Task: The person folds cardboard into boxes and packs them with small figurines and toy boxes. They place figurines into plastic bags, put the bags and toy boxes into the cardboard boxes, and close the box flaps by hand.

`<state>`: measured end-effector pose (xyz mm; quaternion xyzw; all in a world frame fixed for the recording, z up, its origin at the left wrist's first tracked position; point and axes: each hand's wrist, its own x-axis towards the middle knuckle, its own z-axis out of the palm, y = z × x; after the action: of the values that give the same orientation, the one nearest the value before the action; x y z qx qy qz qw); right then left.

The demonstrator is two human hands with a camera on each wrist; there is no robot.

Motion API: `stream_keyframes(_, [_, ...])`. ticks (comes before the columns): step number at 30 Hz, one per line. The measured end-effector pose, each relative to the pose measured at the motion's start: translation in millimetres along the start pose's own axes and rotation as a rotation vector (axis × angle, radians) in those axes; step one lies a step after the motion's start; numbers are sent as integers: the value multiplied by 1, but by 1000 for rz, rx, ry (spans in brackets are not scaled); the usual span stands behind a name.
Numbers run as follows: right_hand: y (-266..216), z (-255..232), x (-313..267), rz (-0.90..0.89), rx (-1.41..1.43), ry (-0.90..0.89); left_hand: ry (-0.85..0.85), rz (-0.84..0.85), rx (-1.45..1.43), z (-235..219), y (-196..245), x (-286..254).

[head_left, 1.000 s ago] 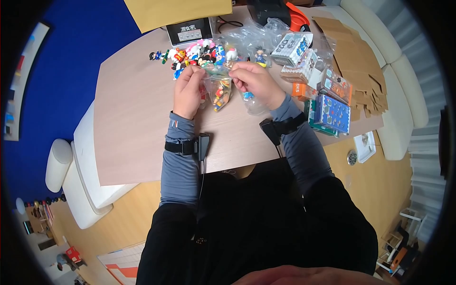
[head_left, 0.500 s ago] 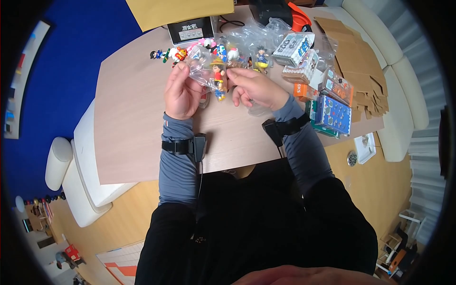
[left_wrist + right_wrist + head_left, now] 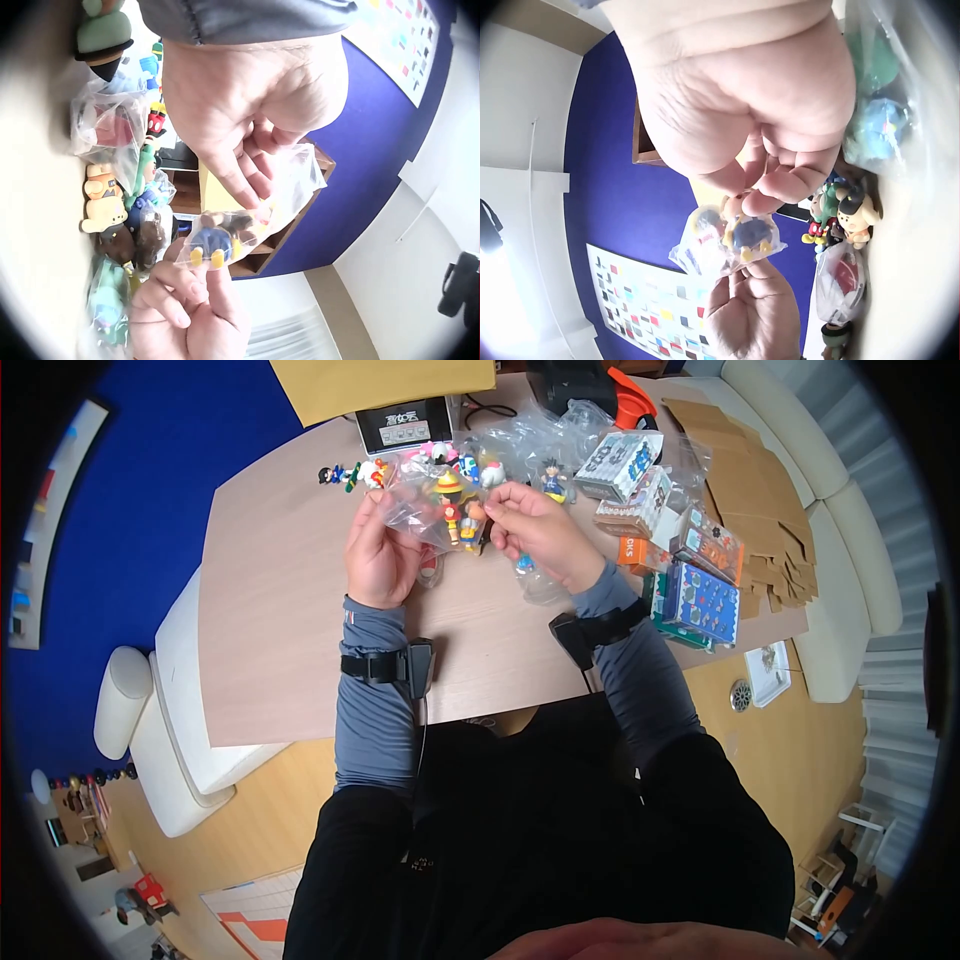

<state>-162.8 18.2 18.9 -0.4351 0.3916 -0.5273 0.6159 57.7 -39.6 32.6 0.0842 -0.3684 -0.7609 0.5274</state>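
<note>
In the head view, a clear plastic bag [image 3: 415, 515] is held up over the table between both hands. Inside it show a toy figure [image 3: 450, 510] with a yellow hat and red top and, beside that, a part with blue shorts and yellow feet. My left hand [image 3: 382, 560] pinches the bag's left end. At its other end, my right hand [image 3: 545, 532] pinches the bagged toy with thumb and fingertips; the right wrist view has these fingertips right at the toy. Another clear bag [image 3: 540, 588] lies on the tabletop just below the right hand.
Several small toy figures [image 3: 375, 473] crowd the table behind the hands. Patterned boxes [image 3: 705, 600] are piled on the right, beside flattened brown cardboard [image 3: 750, 490]. Crumpled clear plastic [image 3: 525, 435] and a black-and-white box [image 3: 405, 425] sit at the back.
The bag hung upright with both hands at its top; it has since been raised and turned sideways. My right hand let go of the top, then came to the toy end.
</note>
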Motion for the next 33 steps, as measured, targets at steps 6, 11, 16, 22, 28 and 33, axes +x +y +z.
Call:
stream_keyframes(6, [-9,4,-3,72,81,-76,45,-18,-9,3,-2,0])
stream_keyframes(11, [-9,1,-6,78,34,-79,92,47,145,-20,-11,4])
stream_keyframes(16, [-4,-1,-1,9,-26,18,296,268,695,-16,-17,5])
stream_keyframes(22, [1,1,1,-19,-46,40,-206,366,1378,11,-13,0])
stream_keyframes(28, [6,1,1,-120,-29,-96,-271,340,1428,11,-19,0])
stream_keyframes(33, [2,8,-2,-183,-87,-162,-217,369,1278,21,-16,-3])
